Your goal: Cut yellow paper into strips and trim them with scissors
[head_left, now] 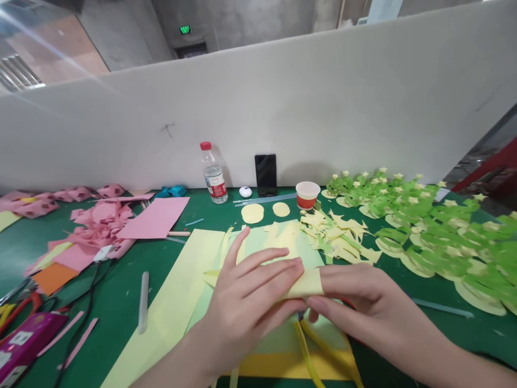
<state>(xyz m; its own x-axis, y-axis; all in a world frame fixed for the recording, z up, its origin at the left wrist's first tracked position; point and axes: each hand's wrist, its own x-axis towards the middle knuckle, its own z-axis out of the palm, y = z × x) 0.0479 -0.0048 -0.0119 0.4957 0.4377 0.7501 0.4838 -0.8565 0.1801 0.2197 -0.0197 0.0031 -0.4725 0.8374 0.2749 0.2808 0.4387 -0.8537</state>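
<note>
A pale yellow paper strip (311, 284) is held between my two hands. My left hand (254, 299) is closed on its left part, the fingertips lying over the paper and hiding much of it. My right hand (371, 299) pinches its right end, index finger behind and thumb below. Just under the hands lies a tool with yellow handles (305, 350); its working end is mostly hidden. Light green and yellow paper sheets (266, 237) lie beneath, and a long pale yellow sheet (177, 291) is left of my left hand.
Yellow paper scraps (339, 231), a paper cup (307, 195), a phone (265, 175) and a water bottle (215, 175) stand or lie behind. Green paper trees (428, 215) fill the right. Pink paper (155, 218), a glue stick (144, 302) and a purple box (28, 345) are left.
</note>
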